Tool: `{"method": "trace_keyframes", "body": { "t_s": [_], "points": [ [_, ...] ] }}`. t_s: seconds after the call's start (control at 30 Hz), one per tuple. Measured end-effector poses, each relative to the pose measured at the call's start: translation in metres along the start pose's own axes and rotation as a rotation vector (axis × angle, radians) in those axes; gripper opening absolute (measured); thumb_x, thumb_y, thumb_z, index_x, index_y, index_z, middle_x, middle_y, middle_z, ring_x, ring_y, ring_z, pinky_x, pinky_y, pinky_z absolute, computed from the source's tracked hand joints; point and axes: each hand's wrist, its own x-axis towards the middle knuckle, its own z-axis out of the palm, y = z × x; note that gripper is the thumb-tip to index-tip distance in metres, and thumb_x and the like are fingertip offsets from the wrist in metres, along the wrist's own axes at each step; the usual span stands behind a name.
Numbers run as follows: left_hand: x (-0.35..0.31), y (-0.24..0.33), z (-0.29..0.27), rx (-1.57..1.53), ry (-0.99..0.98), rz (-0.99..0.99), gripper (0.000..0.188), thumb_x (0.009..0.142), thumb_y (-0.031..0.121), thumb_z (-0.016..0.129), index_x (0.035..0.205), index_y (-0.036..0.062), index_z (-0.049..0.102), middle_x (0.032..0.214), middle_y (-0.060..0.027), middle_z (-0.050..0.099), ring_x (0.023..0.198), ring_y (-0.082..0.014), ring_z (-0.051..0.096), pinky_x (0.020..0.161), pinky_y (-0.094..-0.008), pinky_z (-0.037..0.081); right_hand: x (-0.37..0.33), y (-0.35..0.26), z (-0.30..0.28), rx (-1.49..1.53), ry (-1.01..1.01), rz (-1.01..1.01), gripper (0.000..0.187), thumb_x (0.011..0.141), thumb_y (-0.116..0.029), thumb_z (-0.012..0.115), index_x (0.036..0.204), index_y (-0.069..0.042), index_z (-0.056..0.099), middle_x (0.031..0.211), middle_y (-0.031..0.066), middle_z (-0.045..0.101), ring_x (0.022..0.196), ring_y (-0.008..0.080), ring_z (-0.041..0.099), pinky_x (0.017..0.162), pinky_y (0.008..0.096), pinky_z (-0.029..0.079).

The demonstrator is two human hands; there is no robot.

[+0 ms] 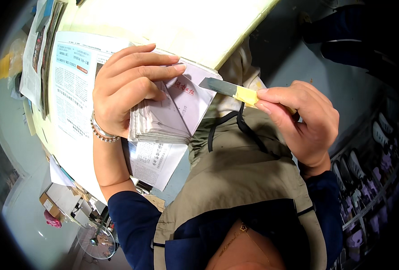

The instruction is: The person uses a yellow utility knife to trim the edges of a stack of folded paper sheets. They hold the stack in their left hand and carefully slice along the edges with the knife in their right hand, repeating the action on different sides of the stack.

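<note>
Left hand [127, 87] clasps a stack of folded papers [163, 119] at the surface [186, 27] edge, fingers hiding its top; at 3 o'clock, right hand [303, 121] pinches a blade [222, 87], handle concealed.

Knife handle [280, 104] hidden in right fingers [276, 96] — print blurred

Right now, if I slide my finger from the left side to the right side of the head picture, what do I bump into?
Newspaper → left hand → stack of folded papers → blade → yellow tape on the blade → right hand.
</note>
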Motion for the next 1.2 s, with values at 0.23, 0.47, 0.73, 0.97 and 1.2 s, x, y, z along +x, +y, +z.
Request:
{"method": "trace_keyframes", "body": {
  "t_s": [0.23, 0.47, 0.73, 0.97, 1.2],
  "points": [
    [-0.002, 0.001, 0.001, -0.001, -0.002, -0.019, 0.027, 0.062, 0.028, 0.076, 0.064, 0.0112, 0.055, 0.097, -0.0133, 0.076, 0.097, -0.0294, 0.073, 0.091, -0.0472, 0.053, -0.001, 0.002, 0.003, -0.005, 0.005, 0.000, 0.018, 0.073, 0.001, 0.079, 0.088, 0.000, 0.070, 0.071, 0.0083, 0.067, 0.055, 0.0190, 0.059, 0.051, 0.0282, 0.045],
    [-0.001, 0.001, 0.000, 0.009, 0.000, -0.021, 0.025, 0.062, 0.025, 0.076, 0.064, 0.0113, 0.055, 0.096, -0.0126, 0.076, 0.098, -0.0290, 0.073, 0.091, -0.0474, 0.053, -0.001, 0.003, 0.005, 0.001, 0.009, 0.011, 0.017, 0.073, 0.001, 0.078, 0.088, -0.001, 0.070, 0.070, 0.0081, 0.066, 0.055, 0.0186, 0.059, 0.051, 0.0279, 0.044],
    [-0.001, 0.004, 0.001, 0.015, 0.007, -0.038, 0.024, 0.062, 0.023, 0.076, 0.064, 0.0116, 0.055, 0.096, -0.0115, 0.076, 0.098, -0.0288, 0.073, 0.092, -0.0477, 0.053, -0.001, 0.004, 0.005, 0.011, 0.009, 0.024, 0.017, 0.074, 0.001, 0.078, 0.088, -0.001, 0.070, 0.070, 0.0078, 0.067, 0.055, 0.0181, 0.058, 0.051, 0.0277, 0.043],
    [-0.003, 0.001, 0.000, 0.017, 0.011, -0.017, 0.023, 0.063, 0.023, 0.076, 0.064, 0.0116, 0.056, 0.093, -0.0094, 0.076, 0.097, -0.0283, 0.073, 0.091, -0.0478, 0.053, -0.002, 0.004, 0.010, 0.008, 0.051, 0.045, 0.015, 0.074, 0.002, 0.078, 0.087, -0.001, 0.071, 0.072, 0.0072, 0.068, 0.055, 0.0158, 0.056, 0.051, 0.0264, 0.041],
    [-0.004, -0.002, 0.000, 0.003, 0.016, 0.024, 0.025, 0.063, 0.027, 0.076, 0.064, 0.0109, 0.057, 0.092, -0.0090, 0.076, 0.094, -0.0276, 0.073, 0.088, -0.0469, 0.054, 0.016, 0.007, -0.002, 0.087, -0.007, 0.069, 0.009, 0.080, 0.002, 0.072, 0.089, 0.002, 0.072, 0.079, 0.0068, 0.071, 0.062, 0.0093, 0.057, 0.055, 0.0225, 0.041]
  ]
}}
